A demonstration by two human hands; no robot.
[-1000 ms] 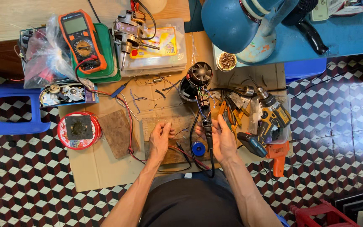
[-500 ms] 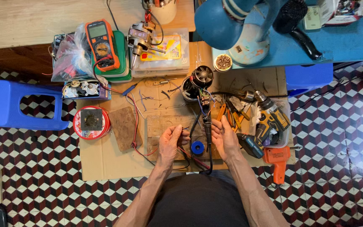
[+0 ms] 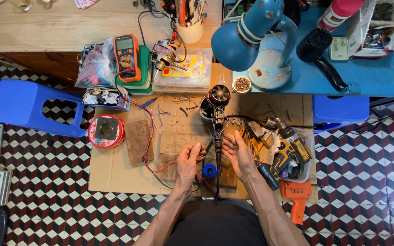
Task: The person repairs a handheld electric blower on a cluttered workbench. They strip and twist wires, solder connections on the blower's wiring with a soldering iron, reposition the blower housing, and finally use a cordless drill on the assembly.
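My left hand [image 3: 189,160] rests over a wooden board [image 3: 172,150] on the cardboard sheet, fingers curled around a thin wire or small part I cannot make out. My right hand [image 3: 237,154] lies beside it with fingers spread, palm turned inward, touching the dark handle of an opened hair dryer [image 3: 217,119]. The dryer's round fan end [image 3: 219,94] points away from me, with coloured wires showing at its neck. A blue tape roll [image 3: 209,171] sits between my wrists.
An orange multimeter [image 3: 127,57], a red round tin [image 3: 106,131], a yellow drill [image 3: 292,148] and an orange tool [image 3: 296,199] surround the cardboard [image 3: 115,175]. A blue desk lamp [image 3: 251,38] and black hair dryer [image 3: 322,57] stand beyond; a blue stool [image 3: 28,107] stands left.
The camera view has shifted so the scene sits lower and further right. My hands have drawn slightly closer to the dryer handle; the left fingers have curled tighter.
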